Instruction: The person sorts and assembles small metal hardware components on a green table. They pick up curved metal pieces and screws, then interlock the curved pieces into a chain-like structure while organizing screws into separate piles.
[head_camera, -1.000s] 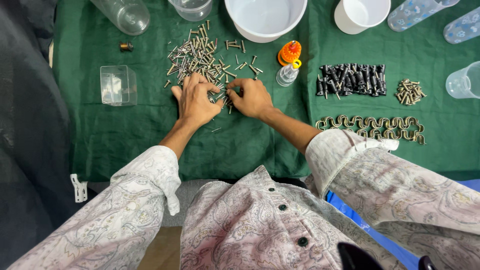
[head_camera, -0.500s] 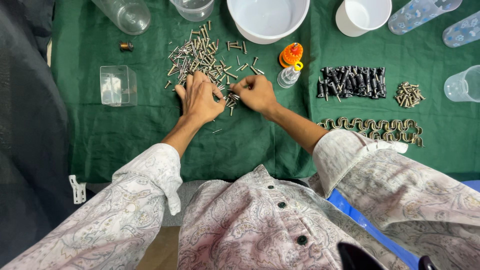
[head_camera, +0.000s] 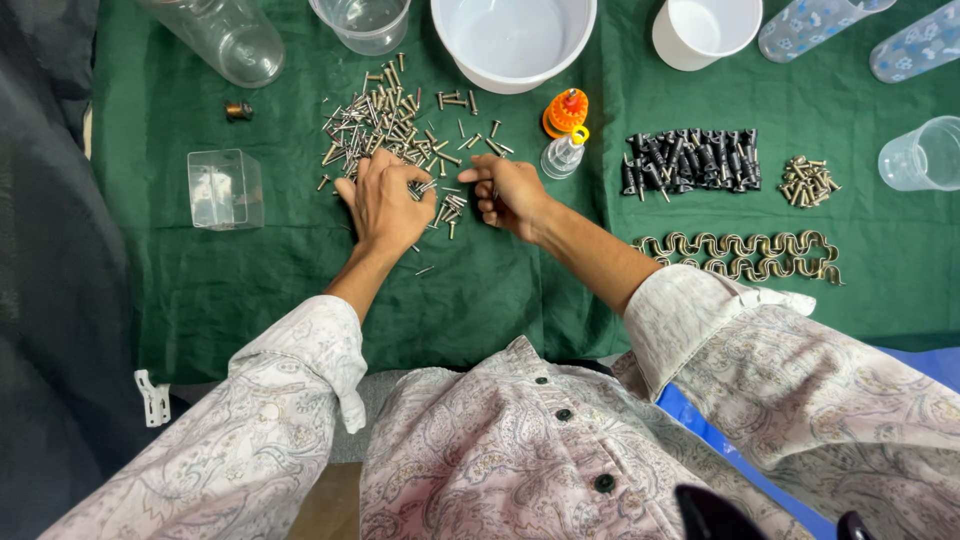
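Observation:
A loose pile of silver screws (head_camera: 385, 125) lies on the green cloth (head_camera: 480, 290). My left hand (head_camera: 385, 200) rests palm down on the near edge of that pile, fingers spread over several screws. To the right of it, my right hand (head_camera: 508, 190) has its fingers curled, thumb and forefinger pinched close together over a few stray screws; whether a screw is between them is hidden.
Behind the pile stand a white bowl (head_camera: 515, 40), a clear cup (head_camera: 362, 22) and a clear bottle (head_camera: 215, 35). An orange-capped small bottle (head_camera: 563, 135), black screws (head_camera: 690, 160), a small brass-coloured screw heap (head_camera: 808, 180), wavy metal clips (head_camera: 745, 255) lie right. A clear box (head_camera: 225, 188) sits left.
Both hands have shifted slightly toward the pile. My right hand has drawn a little away from the left, its fingers curling in.

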